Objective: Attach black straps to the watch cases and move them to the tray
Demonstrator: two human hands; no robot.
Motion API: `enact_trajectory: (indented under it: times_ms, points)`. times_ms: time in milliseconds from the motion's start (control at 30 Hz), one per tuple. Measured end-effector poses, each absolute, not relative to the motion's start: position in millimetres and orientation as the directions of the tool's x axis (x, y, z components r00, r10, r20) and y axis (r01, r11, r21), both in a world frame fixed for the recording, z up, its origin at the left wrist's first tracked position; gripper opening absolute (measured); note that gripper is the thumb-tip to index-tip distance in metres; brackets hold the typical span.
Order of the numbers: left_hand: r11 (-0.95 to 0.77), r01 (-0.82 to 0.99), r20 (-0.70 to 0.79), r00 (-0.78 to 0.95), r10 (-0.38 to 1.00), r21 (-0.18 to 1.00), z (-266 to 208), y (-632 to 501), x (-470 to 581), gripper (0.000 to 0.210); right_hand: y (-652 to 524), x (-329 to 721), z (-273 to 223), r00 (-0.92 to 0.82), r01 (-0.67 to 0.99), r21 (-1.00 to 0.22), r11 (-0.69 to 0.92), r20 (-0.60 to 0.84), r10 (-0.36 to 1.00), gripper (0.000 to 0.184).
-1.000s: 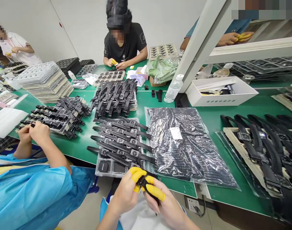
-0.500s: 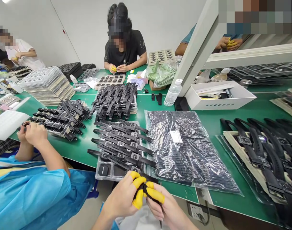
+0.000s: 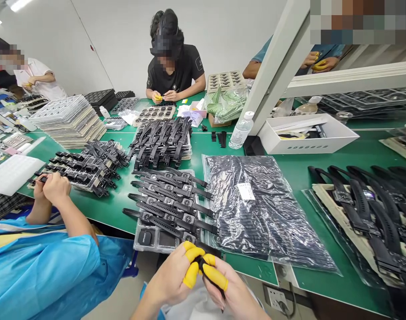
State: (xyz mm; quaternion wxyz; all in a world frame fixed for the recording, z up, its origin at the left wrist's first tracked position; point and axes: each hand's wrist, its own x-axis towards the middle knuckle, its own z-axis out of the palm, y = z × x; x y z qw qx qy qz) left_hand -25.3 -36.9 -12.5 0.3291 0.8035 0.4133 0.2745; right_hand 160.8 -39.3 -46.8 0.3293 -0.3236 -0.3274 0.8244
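Both of my hands are in front of my lap at the table's edge, with yellow covers on several fingertips. My left hand (image 3: 174, 273) pinches one end of a black watch strap (image 3: 213, 288). My right hand (image 3: 227, 282) grips the same strap, whose free part runs down along the palm. The fingers cover the middle, so I cannot tell if a watch body is attached. Just beyond my hands, a clear plastic tray (image 3: 152, 247) bears rows of black smartwatches (image 3: 169, 202), backs up, and one black square piece (image 3: 144, 237).
Right of the tray lies a clear bag of black straps (image 3: 223, 213). More strapped watches (image 3: 372, 213) lie far right. A bottle (image 3: 242, 131) and white box (image 3: 309, 138) stand behind. A co-worker's hands (image 3: 54, 189) work at left; another person (image 3: 176, 66) sits opposite.
The view has shifted slightly. My fingers have drawn closer together around the strap, and its hanging part now lies closer to my right palm.
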Motion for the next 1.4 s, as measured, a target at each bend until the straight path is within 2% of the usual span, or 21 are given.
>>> enact_trajectory:
  times_ms: [167, 233, 333, 400, 533, 633, 700, 767, 800, 867, 967, 1167, 1400]
  points:
    - [-0.41, 0.447, 0.219, 0.418, 0.881, 0.795, -20.8, -40.4, -27.3, 0.048, -37.3, 162.7, -48.1, -0.544, -0.343, -0.786, -0.513, -0.279, 0.792, 0.053]
    - [-0.386, 0.405, 0.27, 0.313, 0.91, 0.829, -25.0, -41.7, -23.8, 0.038, -35.3, 164.9, -46.0, -0.531, -0.309, -0.831, -0.462, -0.252, 0.809, 0.055]
    - [-0.408, 0.281, 0.383, 0.142, 0.913, 0.868, -30.8, -43.1, -15.9, 0.01, -33.3, 167.5, -40.7, -0.571, -0.22, -0.869, -0.444, -0.255, 0.781, 0.058]
    - [-0.4, 0.166, 0.401, 0.027, 0.916, 0.901, -31.6, -42.4, -12.9, 0.015, -32.5, 169.2, -36.9, -0.624, -0.164, -0.873, -0.459, -0.269, 0.734, 0.06]
    - [-0.283, -0.118, 0.244, -0.268, 0.932, 0.952, -21.4, -33.9, -22.0, 0.024, -29.0, 176.1, -34.3, -0.694, -0.014, -0.913, -0.408, -0.285, 0.661, 0.056]
    - [-0.232, -0.19, 0.129, -0.439, 0.889, 0.954, -11.5, -27.3, -33.6, 0.031, -26.2, 182.1, -39.4, -0.685, 0.021, -0.906, -0.424, -0.321, 0.654, 0.054]
    - [-0.138, -0.12, 0.086, -0.36, 0.929, 0.983, -9.5, -27.8, -35.7, 0.032, -26.5, 183.8, -43.7, -0.635, -0.034, -0.886, -0.462, -0.337, 0.695, 0.056]
    - [-0.047, 0.064, 0.056, -0.135, 0.989, 0.997, -12.7, -32.4, -31.9, 0.029, -28.8, 182.8, -45.9, -0.59, -0.098, -0.875, -0.474, -0.332, 0.736, 0.056]
    - [-0.059, 0.185, 0.062, -0.007, 0.998, 0.981, -15.9, -35.5, -28.5, 0.03, -30.5, 181.5, -45.9, -0.581, -0.123, -0.872, -0.474, -0.324, 0.747, 0.055]
    - [-0.2, 0.391, 0.125, 0.209, 0.97, 0.899, -24.0, -41.2, -21.1, 0.04, -34.0, 178.1, -43.7, -0.58, -0.154, -0.863, -0.482, -0.316, 0.751, 0.054]
    - [-0.416, 0.516, 0.23, 0.386, 0.894, 0.749, -33.8, -45.8, -13.9, 0.061, -37.3, 174.6, -38.1, -0.579, -0.175, -0.854, -0.491, -0.314, 0.752, 0.058]
    - [-0.441, 0.577, 0.18, 0.454, 0.873, 0.687, -28.9, -45.9, -13.1, 0.066, -35.8, 176.1, -34.8, -0.633, -0.186, -0.825, -0.533, -0.315, 0.708, 0.054]
    - [-0.461, 0.541, 0.25, 0.419, 0.873, 0.704, -27.5, -50.6, -12.0, 0.065, -38.1, 172.9, -39.8, -0.578, -0.31, -0.786, -0.534, -0.29, 0.763, 0.047]
